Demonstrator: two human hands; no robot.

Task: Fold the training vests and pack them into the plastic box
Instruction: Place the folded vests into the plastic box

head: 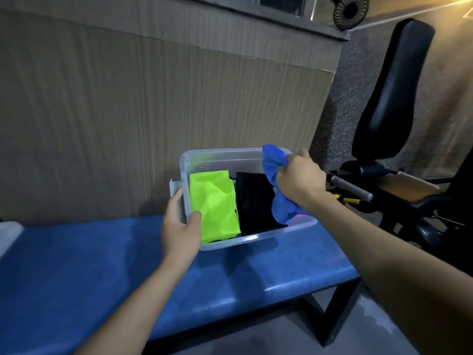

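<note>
Plastic box (256,239) sits on the blue worktop (102,265) with a folded neon-green vest (215,203) on its 9 o'clock side and a folded black vest (256,201) right beside it. Left hand (179,226) grips the box's 9 o'clock rim, thumb hooked inside against the green vest. Right hand (299,180) has a bunched-up blue vest (276,188) clenched over the box's 3 o'clock end.
</note>
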